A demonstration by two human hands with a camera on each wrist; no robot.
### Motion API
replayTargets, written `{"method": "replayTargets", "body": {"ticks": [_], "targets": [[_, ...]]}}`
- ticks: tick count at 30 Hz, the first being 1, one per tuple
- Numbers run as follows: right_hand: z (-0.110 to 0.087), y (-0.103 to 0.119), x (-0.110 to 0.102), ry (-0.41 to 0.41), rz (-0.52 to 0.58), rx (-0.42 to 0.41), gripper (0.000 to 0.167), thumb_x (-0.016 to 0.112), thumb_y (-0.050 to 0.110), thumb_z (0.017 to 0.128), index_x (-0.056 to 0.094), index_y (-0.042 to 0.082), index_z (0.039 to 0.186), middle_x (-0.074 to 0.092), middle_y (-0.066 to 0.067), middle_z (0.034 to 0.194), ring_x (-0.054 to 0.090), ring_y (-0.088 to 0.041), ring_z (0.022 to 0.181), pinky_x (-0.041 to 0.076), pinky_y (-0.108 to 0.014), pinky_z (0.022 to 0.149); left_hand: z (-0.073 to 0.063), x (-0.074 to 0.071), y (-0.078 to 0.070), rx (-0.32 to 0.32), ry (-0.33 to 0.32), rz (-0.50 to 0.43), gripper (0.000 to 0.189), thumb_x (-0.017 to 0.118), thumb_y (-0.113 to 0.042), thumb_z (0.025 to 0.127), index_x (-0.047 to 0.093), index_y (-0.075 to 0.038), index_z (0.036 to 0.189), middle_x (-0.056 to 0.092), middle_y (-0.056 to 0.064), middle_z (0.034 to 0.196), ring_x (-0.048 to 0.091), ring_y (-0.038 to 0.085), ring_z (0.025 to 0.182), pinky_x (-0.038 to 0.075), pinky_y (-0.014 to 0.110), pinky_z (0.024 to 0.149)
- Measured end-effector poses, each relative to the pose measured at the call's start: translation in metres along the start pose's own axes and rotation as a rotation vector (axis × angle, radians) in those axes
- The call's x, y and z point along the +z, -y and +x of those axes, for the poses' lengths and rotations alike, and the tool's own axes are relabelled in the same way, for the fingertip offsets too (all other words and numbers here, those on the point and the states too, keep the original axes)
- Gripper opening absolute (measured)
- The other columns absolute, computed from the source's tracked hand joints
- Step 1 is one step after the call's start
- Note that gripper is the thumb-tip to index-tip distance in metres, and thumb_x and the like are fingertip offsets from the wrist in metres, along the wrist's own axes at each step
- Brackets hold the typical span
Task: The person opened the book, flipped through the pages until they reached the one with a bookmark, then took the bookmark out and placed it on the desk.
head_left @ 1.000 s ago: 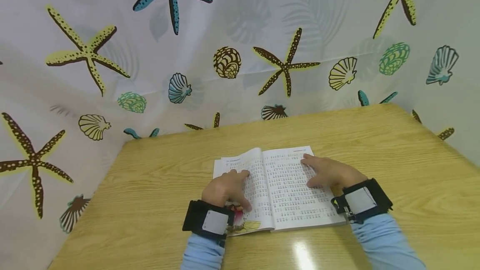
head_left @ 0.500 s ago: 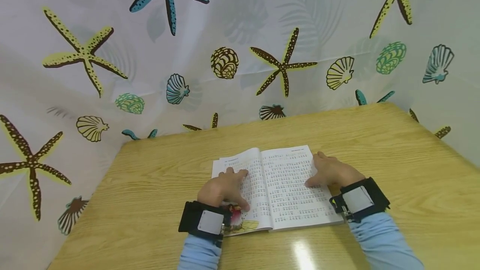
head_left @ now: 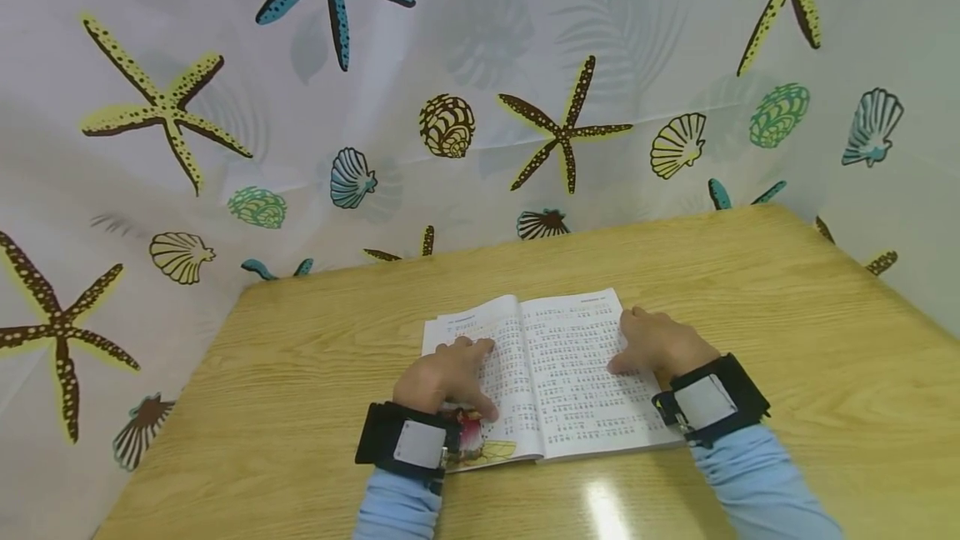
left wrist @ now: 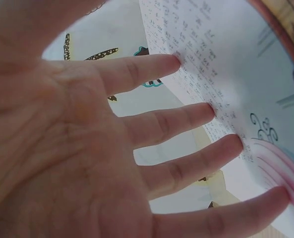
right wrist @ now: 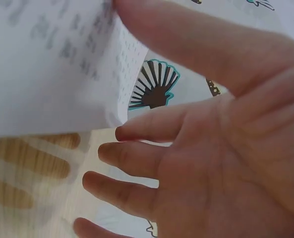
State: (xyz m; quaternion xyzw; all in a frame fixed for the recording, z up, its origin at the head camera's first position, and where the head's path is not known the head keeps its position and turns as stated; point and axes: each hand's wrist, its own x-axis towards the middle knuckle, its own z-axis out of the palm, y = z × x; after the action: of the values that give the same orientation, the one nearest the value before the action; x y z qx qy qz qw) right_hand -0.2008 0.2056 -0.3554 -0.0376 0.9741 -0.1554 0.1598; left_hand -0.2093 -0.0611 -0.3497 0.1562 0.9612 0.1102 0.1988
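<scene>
Book (head_left: 555,382), curved paper pages (head_left: 519,390), wood-grained table (head_left: 300,382)

Passage over table (head_left: 300,382) left of book (head_left: 570,382)

one book (head_left: 573,382), two wristbands (head_left: 411,440), one table (head_left: 322,357)

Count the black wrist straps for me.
2: the left strap, on the wrist of the left hand, which touches the open book; the right strap, on the wrist of the right hand at the book's right edge. No others show.
</scene>
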Motion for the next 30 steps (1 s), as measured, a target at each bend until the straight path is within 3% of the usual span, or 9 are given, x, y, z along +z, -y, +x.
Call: {"method": "replayTargets", "body": {"ticks": [5,9,13,16,20,26,30], "targets": [[0.001,0.007,-0.002,-0.096,-0.028,-0.043,0.057,0.082,0.018,0.083,0.057,-0.012,0.124,0.064,-0.021,0.107,0.059,-0.032,0.088,0.052,-0.053,0.081,-0.001,0.000,0.001,-0.005,-0.001,-0.008,0.092,0.095,-0.028,0.071,0.049,-0.014,0.150,0.050,0.016,0.144,0.050,0.039,0.127,0.046,0.057,0.100],[0.002,0.007,-0.004,-0.207,0.061,-0.123,0.045,0.078,0.007,0.086,0.060,-0.011,0.123,0.068,-0.020,0.102,0.061,-0.028,0.082,0.054,-0.046,0.076,0.000,0.000,0.002,-0.010,-0.001,-0.016,0.093,0.095,-0.029,0.070,0.049,-0.015,0.150,0.050,0.015,0.146,0.049,0.039,0.128,0.046,0.058,0.101],[0.003,-0.003,-0.007,-0.259,0.158,-0.248,0.019,0.073,0.001,0.086,0.069,-0.009,0.102,0.066,-0.010,0.083,0.058,-0.021,0.070,0.050,-0.034,0.065,0.001,-0.001,0.002,-0.011,-0.001,-0.031,0.093,0.095,-0.028,0.070,0.049,-0.016,0.150,0.050,0.015,0.146,0.049,0.038,0.128,0.046,0.057,0.101],[0.004,-0.010,-0.008,-0.248,0.174,-0.306,0.005,0.072,-0.001,0.087,0.069,-0.004,0.086,0.059,-0.004,0.072,0.052,-0.016,0.063,0.041,-0.028,0.057,0.001,0.000,0.003,-0.005,-0.003,-0.037,0.093,0.095,-0.027,0.070,0.049,-0.016,0.150,0.051,0.015,0.145,0.050,0.038,0.129,0.046,0.057,0.102],[0.004,-0.017,-0.009,-0.201,0.159,-0.314,0.011,0.071,-0.001,0.088,0.066,-0.001,0.079,0.055,-0.003,0.071,0.049,-0.016,0.063,0.038,-0.027,0.056,0.001,-0.001,0.004,-0.003,0.004,-0.037,0.093,0.094,-0.028,0.071,0.049,-0.016,0.151,0.051,0.015,0.146,0.050,0.038,0.129,0.046,0.057,0.102],[0.000,-0.024,-0.014,-0.093,0.235,-0.312,0.003,0.068,-0.004,0.089,0.068,-0.006,0.086,0.065,-0.009,0.081,0.058,-0.018,0.066,0.049,-0.030,0.057,0.002,-0.001,0.005,-0.004,0.010,-0.035,0.093,0.094,-0.029,0.072,0.048,-0.017,0.152,0.049,0.015,0.147,0.050,0.038,0.130,0.045,0.057,0.103],[-0.001,-0.026,-0.014,-0.042,0.299,-0.325,0.006,0.065,-0.007,0.090,0.068,-0.006,0.086,0.068,-0.010,0.081,0.061,-0.017,0.064,0.049,-0.030,0.055,0.002,-0.001,0.005,-0.006,0.011,-0.031,0.093,0.094,-0.029,0.072,0.048,-0.017,0.152,0.049,0.015,0.147,0.050,0.038,0.130,0.045,0.057,0.103]]}}
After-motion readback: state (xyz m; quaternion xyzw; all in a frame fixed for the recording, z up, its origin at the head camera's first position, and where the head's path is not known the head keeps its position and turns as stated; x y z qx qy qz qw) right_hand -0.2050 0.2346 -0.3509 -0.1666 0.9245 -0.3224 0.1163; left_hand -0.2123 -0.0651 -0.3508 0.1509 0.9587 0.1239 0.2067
